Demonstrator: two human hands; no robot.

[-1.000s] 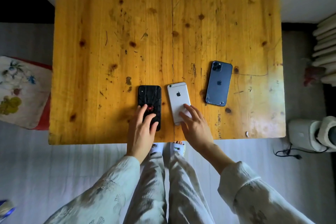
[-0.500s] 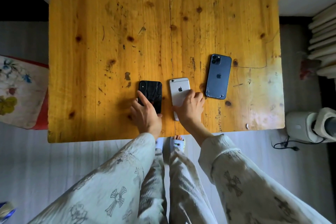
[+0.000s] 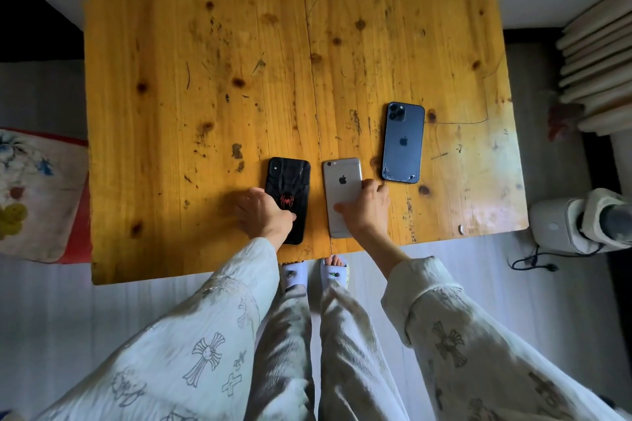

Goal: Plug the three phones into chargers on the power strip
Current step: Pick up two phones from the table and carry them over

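Observation:
Three phones lie face down near the front edge of the wooden table [image 3: 205, 44]. My left hand [image 3: 263, 215] grips the black phone [image 3: 290, 181] with a red spider, fingers curled round its left edge and thumb on its back. The silver phone [image 3: 342, 178] sits in the middle; my right hand [image 3: 367, 207] holds its lower part, thumb across the back and fingers on its right edge. To the right, further back and untouched, lies the blue phone [image 3: 403, 142], cracked at its lower corners. No power strip or charger is in view.
A floral cushion on a red stool [image 3: 37, 195] stands left of the table. On the floor to the right are a white appliance [image 3: 561, 229] with a loose black cable [image 3: 533, 261] and a radiator [image 3: 598, 61]. My slippered feet [image 3: 314, 273] are under the table's front edge.
Both hands went from lying flat with straight fingers on the phones to curling round their edges. The blue phone has not moved.

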